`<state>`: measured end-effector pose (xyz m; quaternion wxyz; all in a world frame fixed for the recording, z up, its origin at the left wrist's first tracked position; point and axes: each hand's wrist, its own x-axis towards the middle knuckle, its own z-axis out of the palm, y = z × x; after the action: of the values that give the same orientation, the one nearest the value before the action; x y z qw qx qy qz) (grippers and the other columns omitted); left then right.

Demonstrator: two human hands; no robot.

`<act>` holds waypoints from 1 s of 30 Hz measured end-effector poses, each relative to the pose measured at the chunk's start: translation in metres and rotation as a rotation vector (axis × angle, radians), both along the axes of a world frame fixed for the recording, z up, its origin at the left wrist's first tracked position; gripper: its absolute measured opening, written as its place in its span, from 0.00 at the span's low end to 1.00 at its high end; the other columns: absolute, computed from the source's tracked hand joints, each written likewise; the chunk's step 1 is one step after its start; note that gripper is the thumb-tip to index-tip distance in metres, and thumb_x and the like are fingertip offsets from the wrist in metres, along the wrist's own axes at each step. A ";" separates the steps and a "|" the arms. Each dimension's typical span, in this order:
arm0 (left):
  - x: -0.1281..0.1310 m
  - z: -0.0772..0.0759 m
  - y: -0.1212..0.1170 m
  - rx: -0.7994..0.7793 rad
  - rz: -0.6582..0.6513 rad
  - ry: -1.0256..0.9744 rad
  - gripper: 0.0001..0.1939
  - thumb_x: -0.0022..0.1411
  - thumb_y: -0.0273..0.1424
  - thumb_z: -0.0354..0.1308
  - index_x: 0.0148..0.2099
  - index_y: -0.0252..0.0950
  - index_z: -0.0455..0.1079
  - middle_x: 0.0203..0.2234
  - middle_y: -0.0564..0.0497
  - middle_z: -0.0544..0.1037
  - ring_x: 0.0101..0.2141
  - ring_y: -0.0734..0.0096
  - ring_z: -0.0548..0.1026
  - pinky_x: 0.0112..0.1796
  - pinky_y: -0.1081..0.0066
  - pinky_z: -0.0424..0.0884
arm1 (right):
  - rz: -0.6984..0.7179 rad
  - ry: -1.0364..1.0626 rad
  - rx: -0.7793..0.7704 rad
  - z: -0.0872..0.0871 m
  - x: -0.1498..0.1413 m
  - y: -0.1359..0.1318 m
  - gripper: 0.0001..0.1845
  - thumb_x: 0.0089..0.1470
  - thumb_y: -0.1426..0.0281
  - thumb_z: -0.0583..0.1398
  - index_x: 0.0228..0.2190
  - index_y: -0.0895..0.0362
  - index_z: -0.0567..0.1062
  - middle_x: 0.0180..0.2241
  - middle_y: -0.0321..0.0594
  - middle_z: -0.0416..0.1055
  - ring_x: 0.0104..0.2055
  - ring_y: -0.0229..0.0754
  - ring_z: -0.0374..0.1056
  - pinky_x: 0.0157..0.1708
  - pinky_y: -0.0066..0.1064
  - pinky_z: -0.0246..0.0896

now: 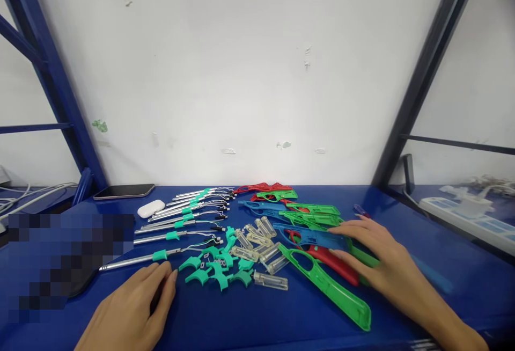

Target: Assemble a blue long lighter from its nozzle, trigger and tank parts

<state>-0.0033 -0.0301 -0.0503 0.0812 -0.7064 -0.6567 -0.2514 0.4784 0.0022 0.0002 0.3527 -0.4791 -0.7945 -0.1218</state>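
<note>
Parts lie sorted but unassembled on the blue table (257, 319). The right hand (386, 265), fingers spread, rests on the plastic shells (322, 241); the left hand (132, 308), loosely curled and empty, sits near the metal rods (177, 222).

Your right hand (386, 260) lay on glossy moulded plastic gun-shaped shells in green, blue, red (322, 243). Your left hand (132, 308) sat near shiny silver metal telescopic rods (161, 227), matt teal plastic trigger pieces (213, 270), clear glossy plastic blocks (261, 249). Smooth blue painted tabletop (241, 319) showed slight sheen.
</note>
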 end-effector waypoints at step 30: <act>-0.019 0.028 0.036 0.153 -0.093 0.150 0.23 0.74 0.43 0.46 0.46 0.46 0.83 0.46 0.45 0.85 0.47 0.47 0.78 0.43 0.56 0.71 | 0.437 -0.272 -0.080 0.025 -0.093 -0.051 0.12 0.61 0.54 0.71 0.41 0.47 0.84 0.42 0.31 0.87 0.47 0.42 0.83 0.50 0.27 0.78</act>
<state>-0.0226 0.0064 -0.0220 0.1720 -0.7448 -0.5940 -0.2505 0.3856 -0.0489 0.0254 0.2413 -0.2887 -0.9235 -0.0747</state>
